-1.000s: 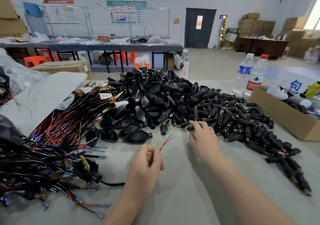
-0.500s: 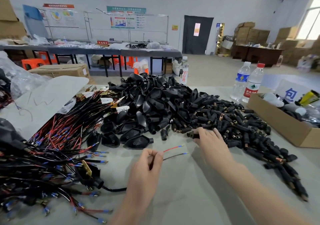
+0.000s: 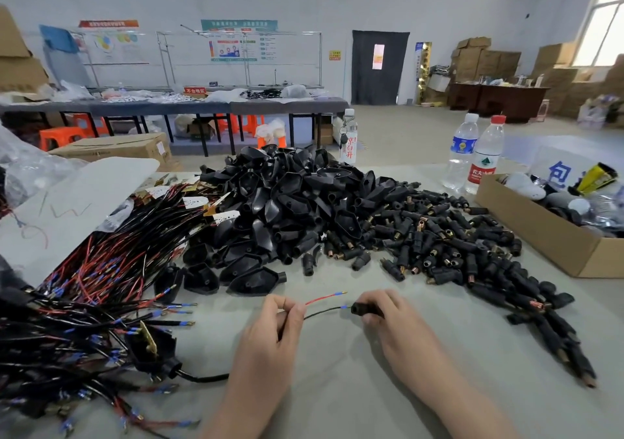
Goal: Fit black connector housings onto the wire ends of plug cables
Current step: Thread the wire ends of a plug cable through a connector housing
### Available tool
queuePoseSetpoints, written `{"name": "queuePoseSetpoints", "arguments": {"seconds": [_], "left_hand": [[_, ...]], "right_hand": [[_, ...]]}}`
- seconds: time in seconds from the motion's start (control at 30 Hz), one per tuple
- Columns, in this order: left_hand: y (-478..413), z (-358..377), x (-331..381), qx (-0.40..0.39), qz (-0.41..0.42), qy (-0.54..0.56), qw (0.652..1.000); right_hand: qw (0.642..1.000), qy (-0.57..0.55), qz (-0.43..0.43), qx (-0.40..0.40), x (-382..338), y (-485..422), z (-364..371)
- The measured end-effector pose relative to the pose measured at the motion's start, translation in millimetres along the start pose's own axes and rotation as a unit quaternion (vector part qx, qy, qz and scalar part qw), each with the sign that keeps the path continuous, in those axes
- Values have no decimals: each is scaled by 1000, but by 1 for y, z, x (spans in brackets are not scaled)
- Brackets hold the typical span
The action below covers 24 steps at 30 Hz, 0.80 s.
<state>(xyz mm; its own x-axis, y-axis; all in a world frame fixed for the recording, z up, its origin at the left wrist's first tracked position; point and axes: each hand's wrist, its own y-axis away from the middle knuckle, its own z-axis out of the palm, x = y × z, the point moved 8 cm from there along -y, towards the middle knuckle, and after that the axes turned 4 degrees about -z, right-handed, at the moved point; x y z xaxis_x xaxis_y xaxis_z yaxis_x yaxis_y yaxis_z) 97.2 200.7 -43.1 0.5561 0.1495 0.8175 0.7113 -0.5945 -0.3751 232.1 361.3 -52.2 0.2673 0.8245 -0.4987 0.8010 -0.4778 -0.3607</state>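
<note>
Both hands meet low over the grey tabletop [image 3: 337, 391]; the left hand [image 3: 270, 334] pinches a thin black cable with curled fingers, just where it splits into a red wire [image 3: 320, 299] and a black wire [image 3: 324, 312]; the right hand [image 3: 401, 327] grips a small black cylindrical connector housing [image 3: 363, 309] between thumb and fingertips, its open mouth facing left and meeting the black wire's blue-sleeved tip; whether the tip is inside yet cannot be told; the red wire stands free just above, its metal end bare. This looks like the start of seating the first housing on this cable; the next move likely calls for a straight push along the wire's line, the left pinch bracing so the limp wire does not buckle. Then a second housing is needed from the loose heap of small black copper-mouthed housings [image 3: 456, 256] just beyond the right hand.
</note>
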Motion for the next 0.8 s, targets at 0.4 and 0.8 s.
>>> {"name": "queuePoseSetpoints", "arguments": {"seconds": [0.4, 0.8], "left_hand": [[0, 13, 1, -62, -8, 15, 998], [0, 14, -5, -53, -29, 17, 998]], "right_hand": [[1000, -2, -17, 16, 1, -1, -3], [985, -166, -23, -27, -24, 2, 8]]}}
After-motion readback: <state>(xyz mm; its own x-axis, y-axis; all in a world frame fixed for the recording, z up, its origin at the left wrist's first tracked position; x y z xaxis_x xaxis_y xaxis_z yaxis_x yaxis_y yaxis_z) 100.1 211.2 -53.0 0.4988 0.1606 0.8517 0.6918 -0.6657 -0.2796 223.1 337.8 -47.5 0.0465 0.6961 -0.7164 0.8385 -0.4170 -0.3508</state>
